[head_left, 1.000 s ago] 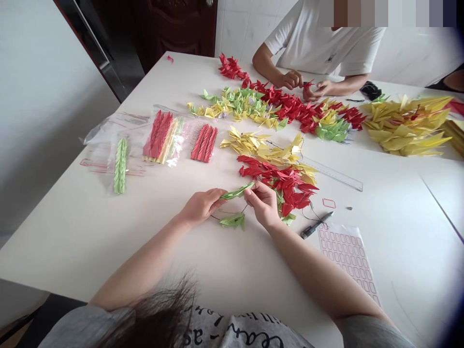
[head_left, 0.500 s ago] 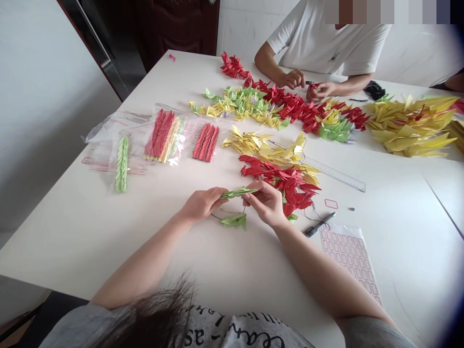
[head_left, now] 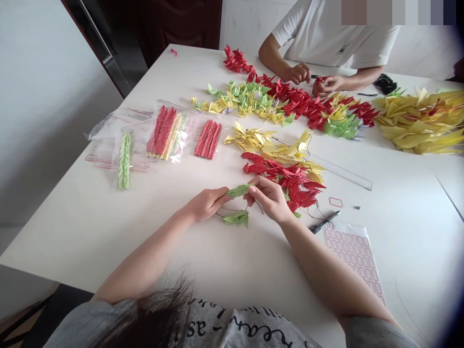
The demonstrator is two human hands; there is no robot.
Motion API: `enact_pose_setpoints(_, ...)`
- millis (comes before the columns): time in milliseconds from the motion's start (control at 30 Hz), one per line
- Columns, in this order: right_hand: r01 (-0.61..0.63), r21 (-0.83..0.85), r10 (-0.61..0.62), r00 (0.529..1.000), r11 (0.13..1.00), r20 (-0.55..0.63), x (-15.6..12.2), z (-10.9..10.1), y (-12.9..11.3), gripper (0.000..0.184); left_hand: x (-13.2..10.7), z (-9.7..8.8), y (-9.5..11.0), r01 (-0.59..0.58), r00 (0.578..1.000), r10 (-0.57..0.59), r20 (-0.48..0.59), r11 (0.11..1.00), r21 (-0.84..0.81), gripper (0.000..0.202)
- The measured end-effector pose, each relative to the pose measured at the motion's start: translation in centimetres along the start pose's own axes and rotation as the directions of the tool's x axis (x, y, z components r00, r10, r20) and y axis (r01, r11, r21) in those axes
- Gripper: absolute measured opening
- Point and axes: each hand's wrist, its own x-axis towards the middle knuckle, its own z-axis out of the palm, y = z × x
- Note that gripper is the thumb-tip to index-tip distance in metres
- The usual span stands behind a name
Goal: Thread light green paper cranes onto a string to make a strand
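My left hand (head_left: 206, 203) and my right hand (head_left: 270, 197) both pinch a folded green paper crane (head_left: 239, 190), one at each end, just above the white table (head_left: 90, 212). A thin dark thread runs from it down to a second green crane (head_left: 236, 218) lying on the table below my hands. Right behind my right hand lies a heap of red cranes (head_left: 290, 179), with yellow cranes (head_left: 268, 145) beyond it.
Clear bags of red, yellow and green folded strips (head_left: 163, 133) lie at the left. A ruler (head_left: 344, 172), a pen (head_left: 324, 222) and a sticker sheet (head_left: 353, 251) lie at the right. Across the table a person's hands (head_left: 315, 79) work among more cranes; a big yellow pile (head_left: 420, 121) lies far right.
My right hand has slid a little left along the green crane, which now looks shorter between my hands. The view has shifted slightly; the other person's hands keep working.
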Motion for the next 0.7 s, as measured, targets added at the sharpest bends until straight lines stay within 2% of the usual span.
enact_pose_setpoints(67, -0.025, -0.085, 0.021, 0.999, 0.996, -0.045, 0.1, 0.0, -0.3, 0.04, -0.1, -0.1, 0.5, 0.133, 0.981, -0.09, 0.17, 0.956, -0.26, 0.039)
enact_pose_setpoints(133, -0.047, -0.148, 0.039, 0.998, 0.988, -0.056, 0.3, 0.1, -0.6, 0.044, 0.0, -0.2, 0.8, 0.262, 0.936, -0.108, 0.336, 0.851, -0.456, 0.036)
enact_pose_setpoints(233, -0.093, -0.14, 0.088, 0.995, 0.986, -0.042, 0.5, 0.3, -0.8, 0.044, 0.2, -0.4, 0.9, 0.362, 0.88, -0.08, 0.468, 0.751, -0.553, 0.026)
enact_pose_setpoints(500, -0.199, -0.069, 0.194, 0.979, 0.978, -0.069, 0.5, 0.8, -0.9, 0.039, 0.5, -1.0, 0.6, 0.421, 0.822, -0.08, 0.564, 0.752, -0.507, 0.036)
enact_pose_setpoints(700, -0.23, -0.031, 0.228, 0.972, 0.973, -0.06, 0.6, 0.8, -1.0, 0.04, 0.6, -1.3, 0.9, 0.435, 0.804, -0.071, 0.59, 0.747, -0.503, 0.036)
